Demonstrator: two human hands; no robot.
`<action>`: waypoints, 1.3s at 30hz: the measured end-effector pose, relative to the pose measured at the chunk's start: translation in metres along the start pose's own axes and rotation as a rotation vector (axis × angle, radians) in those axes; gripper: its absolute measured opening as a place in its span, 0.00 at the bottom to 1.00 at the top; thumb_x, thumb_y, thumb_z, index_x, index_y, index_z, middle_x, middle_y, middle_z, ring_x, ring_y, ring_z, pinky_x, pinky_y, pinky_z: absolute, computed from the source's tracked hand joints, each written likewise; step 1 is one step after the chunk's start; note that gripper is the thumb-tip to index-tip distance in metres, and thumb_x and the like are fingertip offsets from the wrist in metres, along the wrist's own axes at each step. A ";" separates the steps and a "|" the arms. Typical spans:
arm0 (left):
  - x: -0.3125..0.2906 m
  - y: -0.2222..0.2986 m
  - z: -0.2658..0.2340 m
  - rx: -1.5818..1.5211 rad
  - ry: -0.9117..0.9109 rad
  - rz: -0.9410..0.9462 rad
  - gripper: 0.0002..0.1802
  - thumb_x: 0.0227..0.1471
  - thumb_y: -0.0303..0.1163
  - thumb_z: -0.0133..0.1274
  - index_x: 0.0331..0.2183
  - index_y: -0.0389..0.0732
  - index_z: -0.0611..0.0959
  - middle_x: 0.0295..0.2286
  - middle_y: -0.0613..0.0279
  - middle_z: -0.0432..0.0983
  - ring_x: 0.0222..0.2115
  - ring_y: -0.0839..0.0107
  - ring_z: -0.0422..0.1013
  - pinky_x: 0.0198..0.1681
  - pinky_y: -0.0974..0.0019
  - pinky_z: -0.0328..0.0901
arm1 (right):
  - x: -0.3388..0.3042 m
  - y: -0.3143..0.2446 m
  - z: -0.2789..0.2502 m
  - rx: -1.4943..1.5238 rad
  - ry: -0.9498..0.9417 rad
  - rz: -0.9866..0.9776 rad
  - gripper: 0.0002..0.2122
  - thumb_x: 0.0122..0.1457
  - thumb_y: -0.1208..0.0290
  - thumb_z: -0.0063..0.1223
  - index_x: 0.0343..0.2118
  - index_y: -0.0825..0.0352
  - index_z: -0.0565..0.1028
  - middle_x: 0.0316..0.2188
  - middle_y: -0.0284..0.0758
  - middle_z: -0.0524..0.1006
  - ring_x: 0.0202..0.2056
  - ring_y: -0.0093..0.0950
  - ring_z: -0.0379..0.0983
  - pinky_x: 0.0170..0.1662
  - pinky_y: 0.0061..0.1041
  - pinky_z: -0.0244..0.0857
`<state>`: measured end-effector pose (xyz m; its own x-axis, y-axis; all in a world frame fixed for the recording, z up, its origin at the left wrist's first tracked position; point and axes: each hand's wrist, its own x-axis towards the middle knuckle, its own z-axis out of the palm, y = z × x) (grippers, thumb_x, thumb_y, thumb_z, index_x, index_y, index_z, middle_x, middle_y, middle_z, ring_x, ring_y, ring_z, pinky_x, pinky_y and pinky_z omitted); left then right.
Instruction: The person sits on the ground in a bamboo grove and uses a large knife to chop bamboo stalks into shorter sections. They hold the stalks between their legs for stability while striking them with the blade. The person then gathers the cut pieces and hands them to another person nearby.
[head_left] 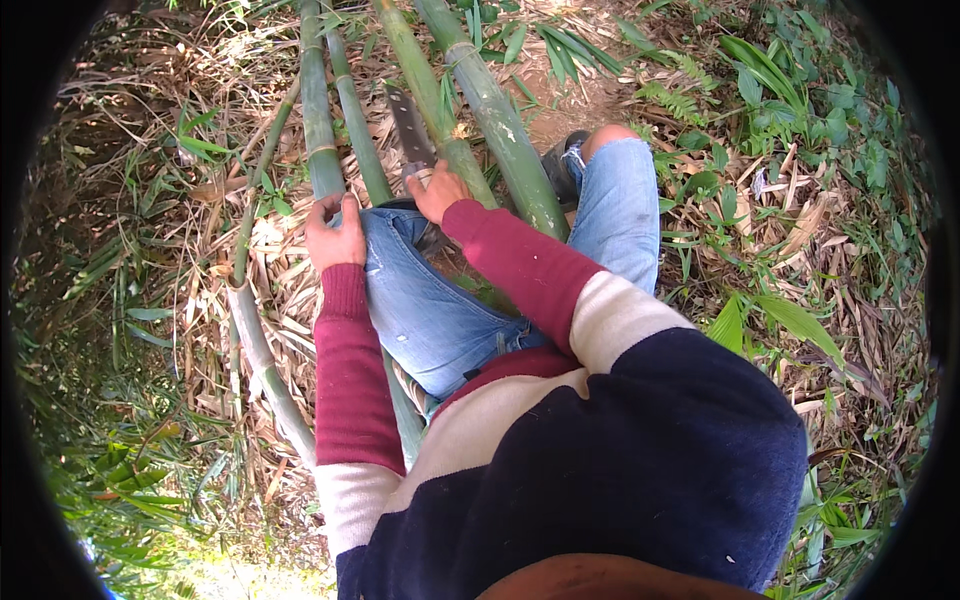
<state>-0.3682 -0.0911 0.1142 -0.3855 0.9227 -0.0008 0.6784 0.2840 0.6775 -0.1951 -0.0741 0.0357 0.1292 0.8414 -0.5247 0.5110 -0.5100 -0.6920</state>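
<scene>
My left hand [336, 232] is curled over a green bamboo pole [322, 140], thumb on one side and fingers on the other, beside my bent left knee. Part of the grip is hidden by the hand itself. My right hand [440, 192] is closed around the handle of a machete [409, 128]. Its dark, wide blade, with a row of pale spots, points away from me and lies next to a yellowish-green bamboo pole [418, 60]. A thinner pole [358, 130] runs between my hands and passes under my left leg.
A thick bamboo pole [505, 140] reaches toward my right leg [618, 200], which is bent outward. At the left lies a cut bamboo piece [268, 365] near a thin stem [252, 205]. Dry leaves [790, 215] cover the ground, with green plants [780, 90] along the right.
</scene>
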 end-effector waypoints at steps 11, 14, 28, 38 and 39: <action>-0.007 0.006 -0.001 -0.093 0.034 0.095 0.15 0.56 0.36 0.56 0.38 0.33 0.83 0.33 0.56 0.81 0.36 0.69 0.75 0.46 0.64 0.67 | 0.025 -0.035 0.006 0.048 0.026 0.107 0.32 0.61 0.51 0.47 0.52 0.81 0.60 0.43 0.60 0.76 0.47 0.54 0.74 0.52 0.46 0.66; -0.007 0.000 -0.003 -0.206 0.040 0.079 0.17 0.55 0.36 0.57 0.40 0.33 0.82 0.33 0.56 0.80 0.35 0.68 0.74 0.44 0.64 0.67 | 0.050 -0.024 0.018 0.120 0.058 0.229 0.34 0.61 0.50 0.47 0.53 0.83 0.59 0.46 0.62 0.74 0.49 0.55 0.72 0.54 0.46 0.65; -0.001 0.015 0.003 -0.200 -0.056 0.091 0.17 0.56 0.36 0.55 0.42 0.32 0.81 0.36 0.53 0.79 0.37 0.65 0.74 0.46 0.62 0.67 | 0.133 0.058 0.072 0.137 -0.011 0.267 0.41 0.62 0.48 0.42 0.60 0.88 0.50 0.53 0.65 0.67 0.57 0.54 0.66 0.62 0.41 0.58; -0.004 0.008 -0.004 -0.187 -0.023 0.086 0.17 0.56 0.36 0.54 0.41 0.32 0.81 0.34 0.54 0.79 0.36 0.65 0.74 0.45 0.62 0.67 | 0.059 0.009 0.029 0.155 0.061 0.320 0.35 0.61 0.50 0.45 0.56 0.84 0.57 0.50 0.60 0.71 0.52 0.54 0.70 0.58 0.45 0.62; -0.005 0.005 -0.002 -0.170 -0.020 0.106 0.17 0.56 0.36 0.54 0.41 0.32 0.82 0.34 0.54 0.79 0.36 0.65 0.74 0.45 0.62 0.67 | 0.063 -0.001 0.024 0.163 0.038 0.292 0.36 0.62 0.50 0.44 0.55 0.85 0.57 0.51 0.63 0.70 0.53 0.55 0.68 0.59 0.44 0.61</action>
<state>-0.3642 -0.0947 0.1194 -0.3037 0.9507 0.0633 0.5985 0.1386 0.7890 -0.2074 -0.0247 -0.0089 0.2834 0.6600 -0.6957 0.3057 -0.7498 -0.5868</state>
